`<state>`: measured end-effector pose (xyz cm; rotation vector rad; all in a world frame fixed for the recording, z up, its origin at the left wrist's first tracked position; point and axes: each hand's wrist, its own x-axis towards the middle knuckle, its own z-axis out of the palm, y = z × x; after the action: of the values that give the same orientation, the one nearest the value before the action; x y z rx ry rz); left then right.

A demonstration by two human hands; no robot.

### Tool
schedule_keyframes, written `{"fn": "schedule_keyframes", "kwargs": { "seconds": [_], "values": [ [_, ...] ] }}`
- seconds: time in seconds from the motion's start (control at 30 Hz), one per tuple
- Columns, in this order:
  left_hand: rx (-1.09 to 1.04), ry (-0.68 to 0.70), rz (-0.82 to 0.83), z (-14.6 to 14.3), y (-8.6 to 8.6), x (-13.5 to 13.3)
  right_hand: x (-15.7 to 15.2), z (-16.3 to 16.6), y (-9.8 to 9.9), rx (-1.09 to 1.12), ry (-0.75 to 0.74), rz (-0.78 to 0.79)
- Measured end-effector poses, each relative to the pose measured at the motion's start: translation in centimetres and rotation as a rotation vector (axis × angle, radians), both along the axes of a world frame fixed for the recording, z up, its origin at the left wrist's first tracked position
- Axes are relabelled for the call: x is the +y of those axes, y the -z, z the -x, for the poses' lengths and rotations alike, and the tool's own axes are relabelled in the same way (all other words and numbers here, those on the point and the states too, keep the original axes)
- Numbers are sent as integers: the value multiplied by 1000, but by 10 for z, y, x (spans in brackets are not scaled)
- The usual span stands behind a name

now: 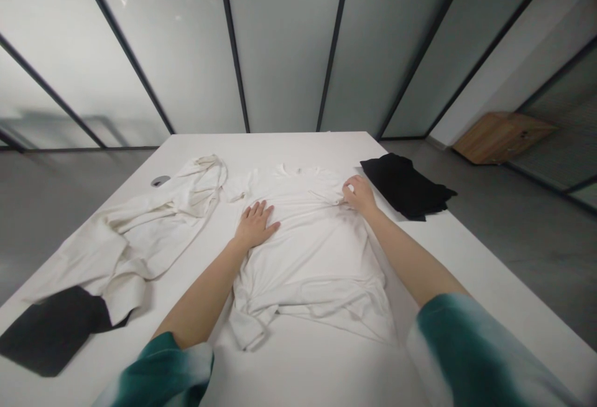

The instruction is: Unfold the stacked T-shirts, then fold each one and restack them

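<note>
A white T-shirt (312,245) lies spread on the white table, its neckline towards the far edge and its lower part wrinkled and bunched near me. My left hand (255,224) rests flat on the shirt's left side with fingers spread. At the right side, near the sleeve, my right hand (359,194) pinches a bit of the shirt fabric between thumb and fingers. Small creases run across the chest from that pinch.
Left of the shirt lies a crumpled white garment (163,208), partly over a black cloth (56,332). A round grey table insert (160,180) sits beyond it. Folded black fabric (403,186) is at the right table edge. A wooden cabinet (504,138) stands on the floor.
</note>
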<state>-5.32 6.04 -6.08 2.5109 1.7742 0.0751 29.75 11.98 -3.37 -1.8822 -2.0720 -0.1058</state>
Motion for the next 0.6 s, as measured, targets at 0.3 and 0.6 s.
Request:
{"fn": "schedule_keyframes", "kwargs": {
  "seconds": [0.3,0.6],
  "values": [
    [8,-3,5,0,-1,0,27,28,34,-65,112,336],
    [4,0,-9,-2,-5,-2,59,26,29,-47,129,361]
  ]
}}
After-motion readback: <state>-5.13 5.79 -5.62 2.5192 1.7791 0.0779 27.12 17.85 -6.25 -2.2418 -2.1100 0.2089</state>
